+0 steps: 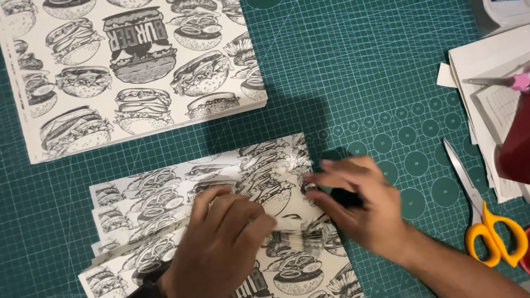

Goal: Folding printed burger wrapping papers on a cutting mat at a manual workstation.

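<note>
A fanned pile of burger-printed paper sheets [165, 198] lies on a green cutting mat [359, 72]. My left hand [221, 248] rests on the pile near the front, its fingers lifting the edge of one sheet, which is blurred. My right hand [359, 204] is at the pile's right edge, fingers spread and pinching that same sheet; something dark shows under the palm.
A thick stack of the same printed paper [127, 72] lies at the back left. Scissors with yellow handles [486, 221] rest on the mat to the right. White papers [486, 83] and a dark red object [516, 143] sit at the right edge.
</note>
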